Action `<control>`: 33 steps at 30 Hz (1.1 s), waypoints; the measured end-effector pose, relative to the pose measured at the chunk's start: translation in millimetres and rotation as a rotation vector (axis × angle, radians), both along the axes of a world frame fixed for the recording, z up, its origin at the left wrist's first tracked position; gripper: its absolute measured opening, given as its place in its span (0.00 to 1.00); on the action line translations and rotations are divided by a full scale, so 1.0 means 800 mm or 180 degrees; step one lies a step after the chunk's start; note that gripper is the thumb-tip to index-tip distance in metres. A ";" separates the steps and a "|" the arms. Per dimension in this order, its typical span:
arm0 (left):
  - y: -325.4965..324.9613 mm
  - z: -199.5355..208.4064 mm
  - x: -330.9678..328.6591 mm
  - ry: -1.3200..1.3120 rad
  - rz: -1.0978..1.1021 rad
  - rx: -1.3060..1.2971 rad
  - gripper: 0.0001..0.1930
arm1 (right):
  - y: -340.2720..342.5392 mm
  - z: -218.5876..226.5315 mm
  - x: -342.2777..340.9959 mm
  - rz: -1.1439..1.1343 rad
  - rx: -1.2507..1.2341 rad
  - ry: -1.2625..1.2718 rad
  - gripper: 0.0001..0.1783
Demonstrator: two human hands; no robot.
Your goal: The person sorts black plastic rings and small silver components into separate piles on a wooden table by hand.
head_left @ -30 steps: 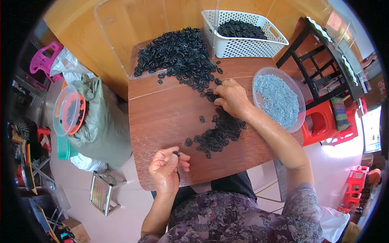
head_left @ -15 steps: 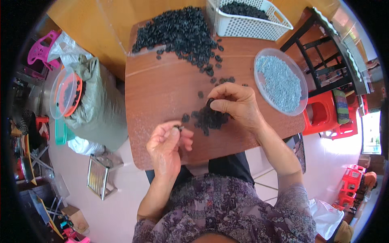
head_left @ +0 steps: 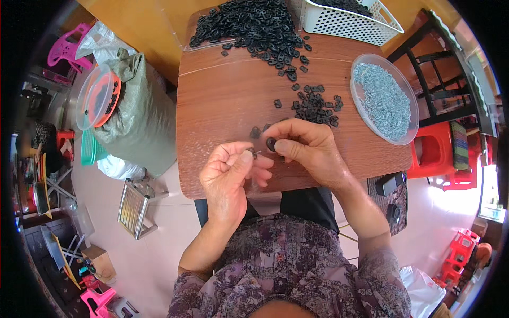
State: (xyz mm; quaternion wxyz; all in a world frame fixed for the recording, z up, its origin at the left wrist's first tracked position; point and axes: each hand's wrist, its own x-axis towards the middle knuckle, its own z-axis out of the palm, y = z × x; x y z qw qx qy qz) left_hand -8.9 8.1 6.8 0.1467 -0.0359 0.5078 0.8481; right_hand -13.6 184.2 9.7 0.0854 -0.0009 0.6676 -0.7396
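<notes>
Above the near part of the brown table (head_left: 228, 100), my two hands are almost touching. My right hand (head_left: 313, 156) pinches a small black oval part (head_left: 271, 143) between thumb and forefinger. The thumb and forefinger of my left hand (head_left: 228, 172) are closed on a small dark piece (head_left: 252, 152), mostly hidden by the fingertips; its other fingers are loosely spread. Just beyond my right hand lies a small cluster of black parts (head_left: 315, 106). One loose black part (head_left: 255, 132) rests by my fingertips.
A large heap of black oval parts (head_left: 254, 26) covers the table's far side, beside a white perforated basket (head_left: 352, 29) holding more. At the right stands a clear round tub (head_left: 362, 114) of small silvery metal pieces. A full grey-green sack (head_left: 138, 116) and a metal-framed stool (head_left: 140, 209) are left.
The view has shifted, with the table now higher in it. My hands have come together, and my right hand is nearer the table's front edge, uncovering the cluster of black parts.
</notes>
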 end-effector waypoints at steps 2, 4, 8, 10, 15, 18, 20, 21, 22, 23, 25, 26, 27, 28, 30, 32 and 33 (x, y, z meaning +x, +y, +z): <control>-0.003 0.003 0.002 0.0008 0.0097 -0.0025 0.10 | -0.004 -0.009 0.002 0.0028 -0.0028 0.0096 0.12; -0.008 0.003 0.004 0.0014 0.0197 -0.0051 0.10 | -0.010 -0.013 0.002 0.0058 -0.0058 0.0188 0.13; -0.011 -0.005 0.005 -0.0041 0.0206 0.0044 0.11 | -0.018 -0.013 0.003 -0.0045 0.0042 0.0234 0.13; -0.013 -0.006 0.005 -0.0017 0.0307 0.0083 0.10 | -0.025 -0.011 0.004 -0.0070 0.0133 0.0248 0.12; -0.016 -0.006 0.003 0.0419 0.0833 -0.0157 0.08 | -0.036 -0.016 0.008 -0.0163 0.0376 0.0588 0.10; -0.021 -0.006 0.005 0.0357 0.0785 -0.0103 0.09 | -0.040 -0.006 0.006 -0.0198 -0.0237 -0.0102 0.09; -0.021 -0.003 0.005 0.0296 0.0728 -0.0049 0.09 | -0.039 -0.016 0.001 -0.0165 -0.0516 -0.0252 0.09; -0.021 -0.001 0.005 0.0261 0.0731 -0.0081 0.09 | -0.039 -0.020 0.000 -0.0139 -0.0794 -0.0411 0.09; -0.021 0.001 0.005 0.0226 0.0733 -0.0113 0.10 | -0.039 -0.020 -0.001 -0.0138 -0.0795 -0.0409 0.09; -0.022 0.001 0.006 0.0228 0.0738 -0.0115 0.10 | -0.039 -0.020 -0.002 -0.0119 -0.0975 -0.0538 0.10; -0.024 0.001 0.008 0.0229 0.0686 -0.0169 0.10 | -0.040 -0.020 -0.004 -0.0098 -0.1154 -0.0668 0.11; -0.025 0.001 0.009 0.0234 0.0691 -0.0169 0.10 | -0.041 -0.019 -0.005 -0.0045 -0.1358 -0.0824 0.11; -0.027 -0.001 0.011 0.0238 0.0677 -0.0251 0.10 | -0.041 -0.018 -0.005 0.0008 -0.1560 -0.0980 0.12; -0.029 -0.001 0.013 0.0242 0.0665 -0.0334 0.10 | -0.041 -0.018 -0.005 0.0014 -0.1560 -0.0977 0.12; -0.031 -0.003 0.017 0.0176 0.0570 -0.0367 0.10 | -0.042 -0.020 -0.006 -0.0003 -0.1501 -0.1045 0.11; -0.031 -0.003 0.019 0.0133 0.0407 -0.0412 0.10 | -0.044 -0.021 -0.006 -0.0021 -0.1458 -0.0973 0.11; -0.031 -0.004 0.020 0.0129 0.0409 -0.0415 0.10 | -0.045 -0.022 -0.005 -0.0043 -0.1416 -0.0904 0.11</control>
